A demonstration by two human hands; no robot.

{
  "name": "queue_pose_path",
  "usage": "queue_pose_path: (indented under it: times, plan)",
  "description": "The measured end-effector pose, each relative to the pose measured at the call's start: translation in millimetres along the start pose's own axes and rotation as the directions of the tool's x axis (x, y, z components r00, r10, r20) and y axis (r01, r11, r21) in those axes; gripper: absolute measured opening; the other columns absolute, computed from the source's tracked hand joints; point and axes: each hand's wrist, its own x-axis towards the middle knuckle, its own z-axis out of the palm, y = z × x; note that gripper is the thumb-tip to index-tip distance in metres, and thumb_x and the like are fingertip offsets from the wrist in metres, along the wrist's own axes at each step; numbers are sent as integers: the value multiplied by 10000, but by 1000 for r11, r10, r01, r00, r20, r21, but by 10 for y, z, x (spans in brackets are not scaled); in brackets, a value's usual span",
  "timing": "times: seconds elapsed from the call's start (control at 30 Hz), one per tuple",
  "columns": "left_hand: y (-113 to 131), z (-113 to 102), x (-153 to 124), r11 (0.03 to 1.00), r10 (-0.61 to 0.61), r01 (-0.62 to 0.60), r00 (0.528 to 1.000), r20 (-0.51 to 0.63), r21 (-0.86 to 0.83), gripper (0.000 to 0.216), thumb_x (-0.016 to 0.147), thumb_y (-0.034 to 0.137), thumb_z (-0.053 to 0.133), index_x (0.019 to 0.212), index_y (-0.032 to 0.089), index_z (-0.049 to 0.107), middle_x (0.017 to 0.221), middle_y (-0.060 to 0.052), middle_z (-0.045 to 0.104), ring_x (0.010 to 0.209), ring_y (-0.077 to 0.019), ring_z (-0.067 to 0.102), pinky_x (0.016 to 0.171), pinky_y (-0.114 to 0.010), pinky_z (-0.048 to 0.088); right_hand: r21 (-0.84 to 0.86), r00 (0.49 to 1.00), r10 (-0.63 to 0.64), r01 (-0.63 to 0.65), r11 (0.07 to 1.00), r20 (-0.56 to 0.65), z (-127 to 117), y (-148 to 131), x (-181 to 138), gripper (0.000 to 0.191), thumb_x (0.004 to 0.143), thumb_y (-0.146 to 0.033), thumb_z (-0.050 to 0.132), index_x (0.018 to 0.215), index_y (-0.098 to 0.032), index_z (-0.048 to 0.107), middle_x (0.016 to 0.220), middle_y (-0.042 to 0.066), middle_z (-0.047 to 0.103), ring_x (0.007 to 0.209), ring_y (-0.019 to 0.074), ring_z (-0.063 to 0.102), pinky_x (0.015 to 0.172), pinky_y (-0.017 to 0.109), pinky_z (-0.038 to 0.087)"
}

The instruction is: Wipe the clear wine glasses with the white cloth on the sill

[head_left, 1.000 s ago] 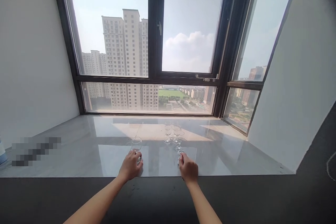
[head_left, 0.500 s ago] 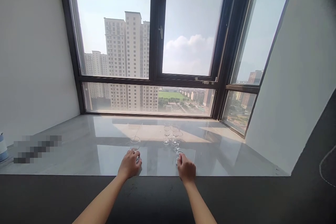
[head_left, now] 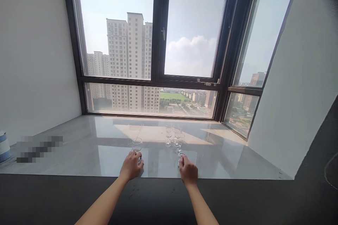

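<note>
My left hand (head_left: 132, 166) is closed around the lower part of a clear wine glass (head_left: 137, 142), near the front edge of the sill. The bowl of this glass stands up above my fingers. To the right, my right hand (head_left: 188, 171) is closed, with a small whitish thing (head_left: 180, 158) at its fingertips. My fingers cover part of that thing, and its kind cannot be made out. Just beyond it, a stemmed glass (head_left: 179, 145) stands upright. Several more stemmed glasses, among them one wine glass (head_left: 168, 135), are grouped behind it.
The glossy pale sill (head_left: 111, 161) reflects the window light. Dark window frames (head_left: 155, 59) rise behind it, between white walls at both sides. A blue and white container (head_left: 4, 147) stands at the far left, beside a blurred-out patch.
The whole view has shifted slightly, with more of the container at the left in sight. Both hands keep nearly the same place and hold.
</note>
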Motion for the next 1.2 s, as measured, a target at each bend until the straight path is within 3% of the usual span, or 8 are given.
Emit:
queue_pose_path:
  times: [1.2]
  plan:
    - [2, 25, -8, 1000, -12, 12, 1000, 0, 20, 131, 850, 263, 543, 934, 190, 613, 1037, -101, 596, 1012, -262, 524, 859, -369, 398, -6, 1000, 26, -26, 1000, 5, 5, 10, -4, 301, 975, -278, 429, 1075, -223, 707, 752, 38, 694, 593, 123, 566, 558, 237, 231]
